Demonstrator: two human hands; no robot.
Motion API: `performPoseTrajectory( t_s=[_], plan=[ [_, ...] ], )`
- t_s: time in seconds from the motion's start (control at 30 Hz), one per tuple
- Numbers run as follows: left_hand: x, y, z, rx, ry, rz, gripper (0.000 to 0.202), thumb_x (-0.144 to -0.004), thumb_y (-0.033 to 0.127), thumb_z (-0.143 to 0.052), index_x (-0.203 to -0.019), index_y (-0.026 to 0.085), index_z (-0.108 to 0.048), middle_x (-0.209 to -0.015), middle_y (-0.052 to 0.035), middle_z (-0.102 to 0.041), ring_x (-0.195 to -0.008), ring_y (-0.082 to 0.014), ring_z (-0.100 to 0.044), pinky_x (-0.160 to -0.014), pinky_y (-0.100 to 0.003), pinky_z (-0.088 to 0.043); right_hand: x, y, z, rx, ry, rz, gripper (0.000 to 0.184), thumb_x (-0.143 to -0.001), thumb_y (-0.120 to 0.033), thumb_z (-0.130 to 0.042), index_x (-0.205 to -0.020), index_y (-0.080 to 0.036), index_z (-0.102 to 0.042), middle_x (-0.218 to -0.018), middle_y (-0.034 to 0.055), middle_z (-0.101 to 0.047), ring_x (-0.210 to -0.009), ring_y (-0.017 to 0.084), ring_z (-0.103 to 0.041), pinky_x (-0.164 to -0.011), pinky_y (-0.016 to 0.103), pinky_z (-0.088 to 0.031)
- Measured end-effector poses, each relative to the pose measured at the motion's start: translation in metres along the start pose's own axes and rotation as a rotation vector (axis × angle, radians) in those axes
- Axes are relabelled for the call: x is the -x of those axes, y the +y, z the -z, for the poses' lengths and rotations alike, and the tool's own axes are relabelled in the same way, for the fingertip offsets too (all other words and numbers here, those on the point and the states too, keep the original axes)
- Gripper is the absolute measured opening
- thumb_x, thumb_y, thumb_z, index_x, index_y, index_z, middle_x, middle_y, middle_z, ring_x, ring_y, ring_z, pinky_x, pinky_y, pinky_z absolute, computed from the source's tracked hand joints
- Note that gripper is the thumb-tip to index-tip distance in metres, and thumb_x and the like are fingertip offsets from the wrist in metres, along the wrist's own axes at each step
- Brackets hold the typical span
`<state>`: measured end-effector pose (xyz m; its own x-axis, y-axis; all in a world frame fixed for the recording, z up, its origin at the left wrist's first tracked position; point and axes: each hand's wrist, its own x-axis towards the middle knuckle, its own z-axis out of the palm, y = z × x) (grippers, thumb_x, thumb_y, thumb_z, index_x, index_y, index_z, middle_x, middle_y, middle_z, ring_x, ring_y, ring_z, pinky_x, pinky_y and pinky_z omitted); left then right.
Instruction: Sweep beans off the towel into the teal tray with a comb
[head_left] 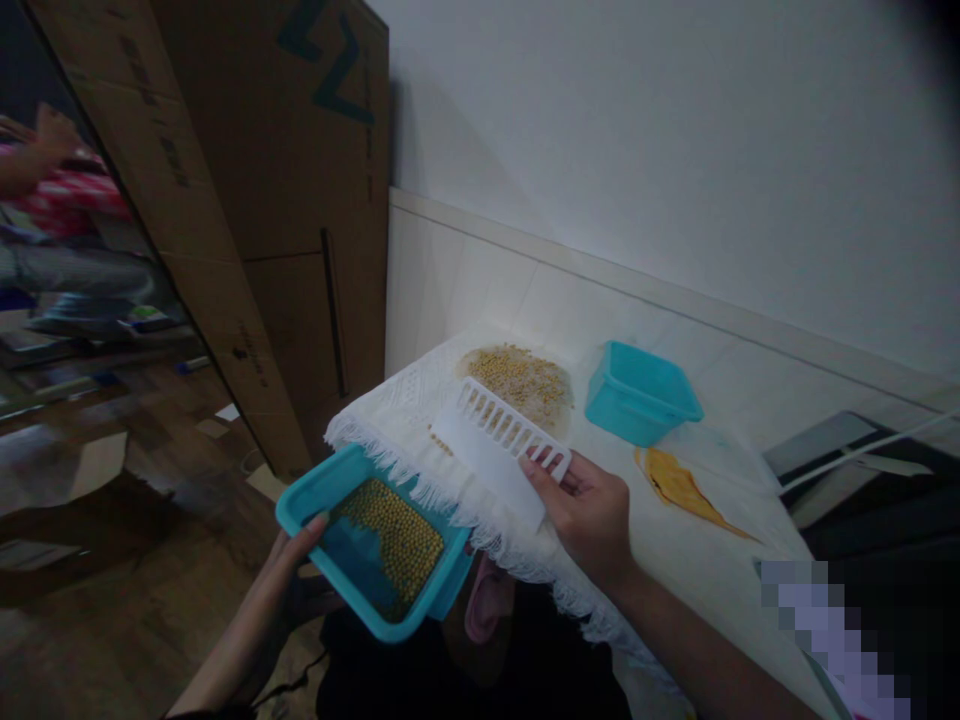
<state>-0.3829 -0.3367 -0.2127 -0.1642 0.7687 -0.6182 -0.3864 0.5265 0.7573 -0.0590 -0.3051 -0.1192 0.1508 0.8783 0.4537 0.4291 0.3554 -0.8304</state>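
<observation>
My left hand point(289, 570) grips the near-left edge of a teal plastic container point(341, 500), thumb over the rim. The container is tilted and holds a pile of small yellow-green beans point(394, 535); it sits just below the fringed edge of a white cloth point(720, 560). My right hand point(589, 515) is closed on a white slotted plastic scraper point(499, 445), which lies across the cloth near its edge. Beyond the scraper a loose heap of the same beans point(521, 380) rests on the cloth.
A second teal container point(637, 395) stands on the cloth at the back, against a tiled wall base. A yellow printed patch point(679, 485) marks the cloth. Large cardboard boxes point(247, 200) lean at the left. A white cable point(862, 450) and a dark flat object lie at the right. Wooden floor lies below.
</observation>
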Motion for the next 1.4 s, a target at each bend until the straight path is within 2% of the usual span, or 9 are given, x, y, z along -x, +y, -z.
performPoseTrajectory(
  t_s=[0.17,0.33,0.5,0.73,0.83,1.07,1.17,1.3,1.4],
  plan=[
    [0.004,0.002,0.0,-0.003,-0.035,-0.01,0.092,-0.082,0.065,-0.086,-0.164,0.04,-0.052,-0.147,-0.0159,-0.072,-0.101,-0.0372,-0.085,-0.081,-0.05,-0.072,0.007,-0.021,-0.002,0.05,-0.035,0.044,0.019,-0.091,-0.033,-0.077,-0.085,-0.018,-0.086,-0.074,0.0065,-0.084,-0.058,0.022,-0.078,-0.05,0.024,-0.061],
    [0.009,0.005,-0.001,-0.014,-0.067,-0.009,0.093,-0.085,0.066,-0.084,-0.167,0.039,-0.048,-0.148,-0.0163,-0.073,-0.1,-0.0358,-0.085,-0.082,-0.047,-0.072,0.011,-0.039,-0.004,0.123,-0.058,0.134,0.024,-0.09,-0.034,-0.077,-0.072,-0.019,-0.082,-0.051,-0.0002,-0.07,-0.039,0.015,-0.062,-0.039,0.02,-0.047],
    [0.011,0.008,-0.004,-0.042,-0.043,-0.028,0.093,-0.083,0.068,-0.085,-0.164,0.038,-0.051,-0.15,-0.0162,-0.072,-0.097,-0.0346,-0.086,-0.075,-0.042,-0.072,-0.003,-0.021,-0.009,0.207,0.055,0.189,0.024,-0.093,-0.037,-0.073,-0.089,-0.018,-0.087,-0.072,0.0066,-0.083,-0.056,0.021,-0.077,-0.054,0.026,-0.059],
    [0.011,0.009,-0.004,-0.033,-0.023,0.016,0.099,-0.079,0.071,-0.086,-0.164,0.036,-0.05,-0.144,-0.017,-0.074,-0.091,-0.0351,-0.086,-0.074,-0.044,-0.072,-0.002,-0.017,-0.006,0.191,-0.054,0.222,0.021,-0.094,-0.035,-0.074,-0.088,-0.021,-0.088,-0.073,0.0045,-0.084,-0.058,0.02,-0.078,-0.055,0.024,-0.058],
    [0.011,0.008,-0.003,-0.036,-0.037,-0.007,0.101,-0.077,0.071,-0.087,-0.165,0.039,-0.05,-0.146,-0.0156,-0.073,-0.094,-0.0346,-0.086,-0.074,-0.042,-0.072,0.002,-0.017,0.007,0.193,-0.007,0.194,0.018,-0.094,-0.036,-0.077,-0.089,-0.022,-0.088,-0.074,0.0027,-0.083,-0.061,0.021,-0.079,-0.059,0.025,-0.061],
    [-0.005,0.001,0.004,0.002,-0.017,0.033,0.094,-0.083,0.059,-0.087,-0.165,0.037,-0.048,-0.105,-0.0098,-0.084,-0.078,-0.0349,-0.085,-0.071,-0.05,-0.073,-0.02,0.021,0.043,0.228,0.245,0.04,0.031,-0.089,-0.047,-0.081,-0.095,-0.017,-0.087,-0.08,0.0065,-0.086,-0.069,0.026,-0.081,-0.06,0.031,-0.063],
    [-0.012,-0.003,0.007,0.003,-0.01,0.057,0.093,-0.082,0.06,-0.088,-0.164,0.037,-0.05,-0.12,-0.0112,-0.082,-0.086,-0.0343,-0.086,-0.077,-0.049,-0.072,-0.029,0.029,0.043,0.198,0.234,0.002,0.035,-0.088,-0.051,-0.08,-0.094,-0.017,-0.086,-0.084,0.0078,-0.087,-0.074,0.028,-0.083,-0.066,0.034,-0.066],
    [-0.015,-0.006,0.008,0.004,-0.001,0.075,0.109,-0.072,0.066,-0.093,-0.167,0.041,-0.046,-0.146,-0.0151,-0.073,-0.093,-0.0371,-0.085,-0.08,-0.051,-0.072,-0.033,0.03,0.033,0.19,0.169,-0.011,0.034,-0.088,-0.05,-0.079,-0.095,-0.017,-0.087,-0.085,0.0082,-0.087,-0.074,0.028,-0.084,-0.066,0.034,-0.066],
    [-0.012,-0.006,0.007,0.022,-0.005,0.064,0.115,-0.064,0.071,-0.095,-0.166,0.042,-0.048,-0.149,-0.0128,-0.073,-0.098,-0.04,-0.085,-0.081,-0.051,-0.073,-0.033,0.03,0.029,0.184,0.127,-0.019,0.033,-0.089,-0.047,-0.078,-0.099,-0.017,-0.087,-0.089,0.0084,-0.088,-0.078,0.028,-0.085,-0.067,0.034,-0.066]
  ],
)
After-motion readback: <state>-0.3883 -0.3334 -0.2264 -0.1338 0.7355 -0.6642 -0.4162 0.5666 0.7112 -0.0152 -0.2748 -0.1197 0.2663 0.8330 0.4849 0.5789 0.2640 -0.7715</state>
